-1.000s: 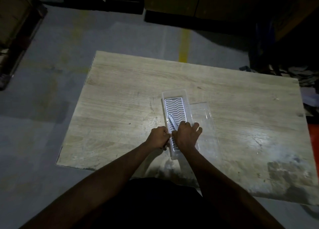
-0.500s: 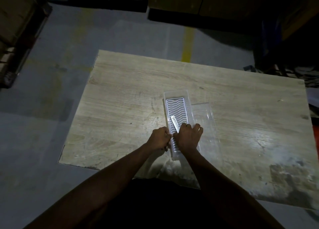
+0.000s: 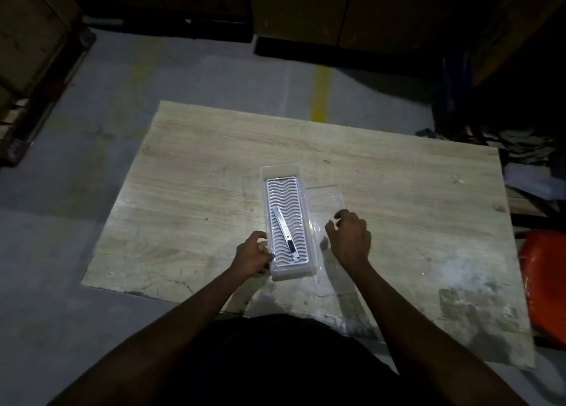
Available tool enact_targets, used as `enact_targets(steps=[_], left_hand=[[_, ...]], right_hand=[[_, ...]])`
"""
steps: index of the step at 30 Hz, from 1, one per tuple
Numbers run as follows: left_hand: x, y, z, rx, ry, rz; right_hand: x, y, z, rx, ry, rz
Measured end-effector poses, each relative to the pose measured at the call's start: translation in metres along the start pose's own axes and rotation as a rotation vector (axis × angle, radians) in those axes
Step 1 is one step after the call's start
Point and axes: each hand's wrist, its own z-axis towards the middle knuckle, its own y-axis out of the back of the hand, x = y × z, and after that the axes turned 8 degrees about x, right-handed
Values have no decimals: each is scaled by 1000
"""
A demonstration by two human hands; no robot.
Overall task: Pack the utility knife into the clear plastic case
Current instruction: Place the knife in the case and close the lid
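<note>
A slim silver utility knife with a dark slider lies slanted on the white wavy liner inside the clear plastic case, which sits open on the wooden table. My left hand grips the case's near left wall. The flat clear lid lies on the table just right of the case. My right hand hovers over that lid with fingers curled and apart, holding nothing.
The wooden table stands on a grey concrete floor. An orange bag sits past the table's right edge, with clutter behind it. Dark pallets and cartons line the far side and left.
My right hand let go of the knife, which now lies in the case, and moved right over the lid. My left hand stayed on the case.
</note>
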Motion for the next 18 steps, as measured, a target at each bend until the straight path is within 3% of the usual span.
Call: enact_targets(steps=[3, 12, 18], left_hand=[[9, -11, -4, -61, 7, -70], [14, -21, -16, -116, 29, -78], [10, -22, -18, -119, 62, -82]], right_hand=[[-39, 10, -3, 60, -72, 102], [-105, 5, -26, 480, -276, 93], [-105, -1, -33, 550, -290, 153]])
